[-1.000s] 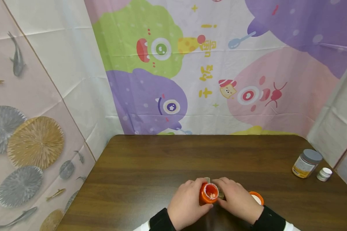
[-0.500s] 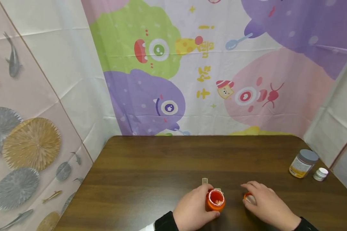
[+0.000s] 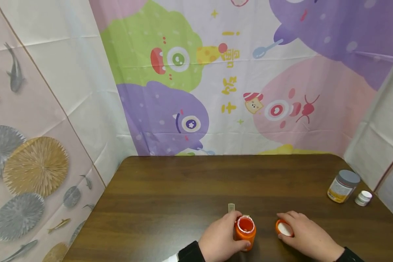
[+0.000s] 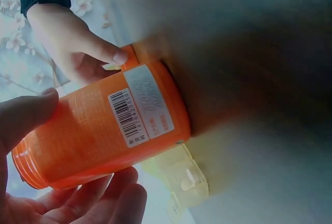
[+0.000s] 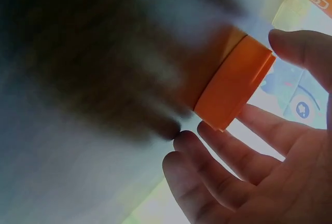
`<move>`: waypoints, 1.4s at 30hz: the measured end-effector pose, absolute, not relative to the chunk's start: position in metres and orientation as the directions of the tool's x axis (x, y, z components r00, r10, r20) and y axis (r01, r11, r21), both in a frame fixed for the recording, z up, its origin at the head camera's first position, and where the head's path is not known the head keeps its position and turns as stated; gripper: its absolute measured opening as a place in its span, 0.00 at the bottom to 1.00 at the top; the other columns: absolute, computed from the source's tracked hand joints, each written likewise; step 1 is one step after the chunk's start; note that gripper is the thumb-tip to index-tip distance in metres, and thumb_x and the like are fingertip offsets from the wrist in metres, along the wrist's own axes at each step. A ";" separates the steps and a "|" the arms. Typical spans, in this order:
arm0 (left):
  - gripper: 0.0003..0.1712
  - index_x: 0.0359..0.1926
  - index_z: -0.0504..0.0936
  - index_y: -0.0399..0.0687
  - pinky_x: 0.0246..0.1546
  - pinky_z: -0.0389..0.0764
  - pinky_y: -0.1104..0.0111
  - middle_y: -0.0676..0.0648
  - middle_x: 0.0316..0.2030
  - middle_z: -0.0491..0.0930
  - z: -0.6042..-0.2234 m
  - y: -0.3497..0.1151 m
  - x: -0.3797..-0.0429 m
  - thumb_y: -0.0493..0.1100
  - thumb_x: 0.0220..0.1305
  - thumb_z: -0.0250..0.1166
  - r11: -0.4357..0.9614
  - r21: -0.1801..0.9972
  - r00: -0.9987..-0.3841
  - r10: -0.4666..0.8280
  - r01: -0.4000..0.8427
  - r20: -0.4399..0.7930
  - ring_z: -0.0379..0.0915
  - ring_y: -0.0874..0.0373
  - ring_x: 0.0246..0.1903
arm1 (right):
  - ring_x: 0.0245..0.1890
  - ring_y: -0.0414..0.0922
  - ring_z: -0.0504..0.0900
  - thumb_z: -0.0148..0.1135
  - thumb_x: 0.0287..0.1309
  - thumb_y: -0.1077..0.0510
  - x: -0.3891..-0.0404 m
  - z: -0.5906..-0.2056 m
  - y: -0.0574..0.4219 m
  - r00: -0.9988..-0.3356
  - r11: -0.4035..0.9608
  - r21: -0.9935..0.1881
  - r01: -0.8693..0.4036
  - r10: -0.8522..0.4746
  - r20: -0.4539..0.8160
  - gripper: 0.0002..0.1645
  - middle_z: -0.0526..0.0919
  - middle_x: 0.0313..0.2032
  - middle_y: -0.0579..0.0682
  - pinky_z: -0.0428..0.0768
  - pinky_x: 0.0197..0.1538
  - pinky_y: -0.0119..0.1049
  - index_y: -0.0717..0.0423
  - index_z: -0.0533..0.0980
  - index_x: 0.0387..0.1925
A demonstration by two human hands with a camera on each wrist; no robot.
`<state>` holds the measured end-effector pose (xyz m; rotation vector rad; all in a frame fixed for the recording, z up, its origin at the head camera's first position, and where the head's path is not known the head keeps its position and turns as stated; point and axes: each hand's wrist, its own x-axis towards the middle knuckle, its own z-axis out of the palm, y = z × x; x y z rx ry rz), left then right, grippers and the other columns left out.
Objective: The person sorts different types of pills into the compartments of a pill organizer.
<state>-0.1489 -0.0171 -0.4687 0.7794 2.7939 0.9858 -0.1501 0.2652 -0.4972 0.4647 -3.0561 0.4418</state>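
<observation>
My left hand (image 3: 221,236) grips an orange pill bottle (image 3: 245,236) by its side, fingers and thumb round it. The bottle stands uncapped with its mouth up; a barcode label shows in the left wrist view. Just behind the bottle and partly hidden by it is a small translucent yellow pill box (image 4: 187,180) with a raised lid (image 3: 231,207) and a pale pill inside. To the right, my right hand (image 3: 309,233) holds the orange bottle cap (image 3: 285,228) at its edges between thumb and fingertips, its white inside facing up.
At the table's right edge stand a larger jar (image 3: 344,186) with a grey lid and a small white bottle (image 3: 363,198). The brown wooden table (image 3: 170,189) ends at a patterned cloth (image 3: 229,138) at the back.
My right hand has left the pill box beside the bottle and moved right to the cap. The bottle has shifted slightly right and tipped more upright, and the pills at its mouth have sunk from sight.
</observation>
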 end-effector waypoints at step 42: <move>0.30 0.50 0.71 0.55 0.35 0.77 0.74 0.63 0.38 0.76 -0.473 -0.024 -0.154 0.57 0.53 0.76 0.613 0.679 -0.846 0.533 0.403 0.021 0.73 0.71 0.32 | 0.47 0.37 0.79 0.75 0.54 0.58 -0.129 -0.472 0.180 -0.749 0.530 -0.531 -0.661 -0.435 0.499 0.25 0.75 0.55 0.41 0.80 0.46 0.32 0.40 0.73 0.50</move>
